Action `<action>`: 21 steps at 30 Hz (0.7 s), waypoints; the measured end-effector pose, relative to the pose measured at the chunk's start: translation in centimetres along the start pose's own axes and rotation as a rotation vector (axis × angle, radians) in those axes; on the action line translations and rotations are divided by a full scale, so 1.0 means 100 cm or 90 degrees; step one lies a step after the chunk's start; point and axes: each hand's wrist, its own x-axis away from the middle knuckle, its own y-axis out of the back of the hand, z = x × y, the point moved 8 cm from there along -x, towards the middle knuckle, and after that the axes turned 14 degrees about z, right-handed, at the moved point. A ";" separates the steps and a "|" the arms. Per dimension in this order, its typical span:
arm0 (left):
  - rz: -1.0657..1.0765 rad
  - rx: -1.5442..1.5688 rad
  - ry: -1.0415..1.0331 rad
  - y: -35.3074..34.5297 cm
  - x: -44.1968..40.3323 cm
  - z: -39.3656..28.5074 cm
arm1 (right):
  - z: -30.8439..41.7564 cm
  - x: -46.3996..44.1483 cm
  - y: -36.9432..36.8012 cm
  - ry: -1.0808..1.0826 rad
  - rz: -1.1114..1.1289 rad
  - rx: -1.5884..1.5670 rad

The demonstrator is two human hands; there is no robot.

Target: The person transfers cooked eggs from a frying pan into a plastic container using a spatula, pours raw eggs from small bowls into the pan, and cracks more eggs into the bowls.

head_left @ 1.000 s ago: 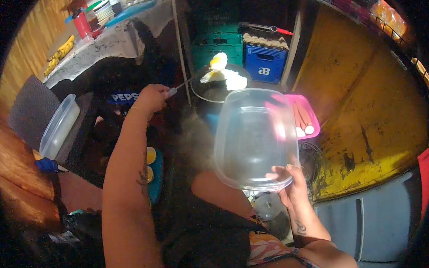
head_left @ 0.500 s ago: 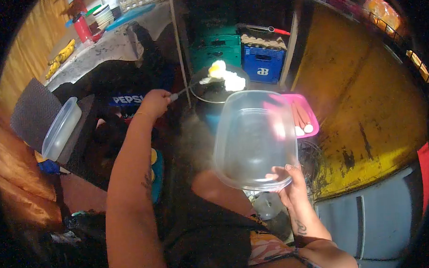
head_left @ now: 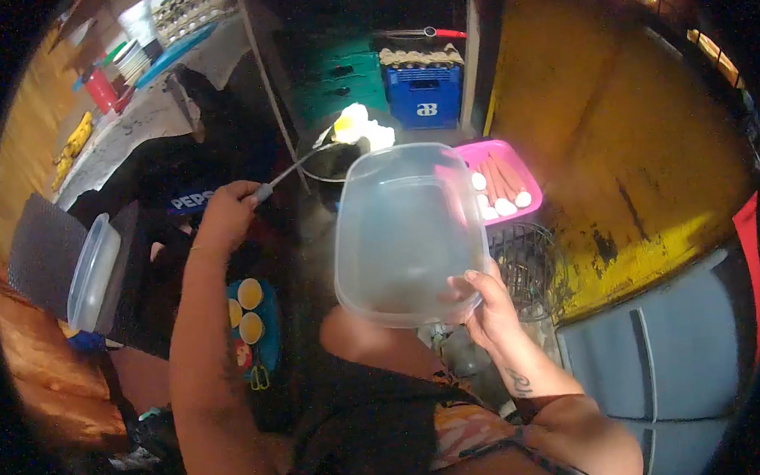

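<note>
My left hand (head_left: pixel 230 216) is closed around the grey handle of a long metal spatula (head_left: pixel 292 166). At its far end are bright, sunlit fried eggs (head_left: pixel 352 121) with a yellow yolk, over a dark round pan (head_left: pixel 331 165). How much of the egg rests on the spatula I cannot tell. My right hand (head_left: pixel 487 305) grips the lower right corner of a clear plastic container (head_left: pixel 409 245), tilted in front of me. The container partly hides the pan's right side and a pink tray (head_left: pixel 533 207) holding sausages (head_left: pixel 502 176) and several white eggs (head_left: pixel 505 207).
Cups of yellow liquid (head_left: pixel 251 328) stand on a blue tray (head_left: pixel 270 333) at lower left, near scissors (head_left: pixel 259 377). Another clear container (head_left: pixel 95 268) leans farther left. A wire rack (head_left: pixel 523 270) lies right; a blue crate (head_left: pixel 425 98) with egg cartons stands behind.
The view has shifted, so most things appear farther left. My left hand has drawn back slightly, showing more of the spatula's shaft. The cups have come into view past my left arm.
</note>
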 end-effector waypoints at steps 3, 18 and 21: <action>0.038 0.011 -0.009 0.007 0.027 -0.035 | -0.003 -0.003 -0.004 0.019 0.010 -0.019; -0.093 -0.530 -0.139 -0.056 0.081 -0.119 | -0.041 0.010 0.022 0.022 0.040 0.086; -0.193 -0.612 -0.194 -0.062 0.097 -0.137 | -0.052 0.017 0.030 0.021 0.021 0.025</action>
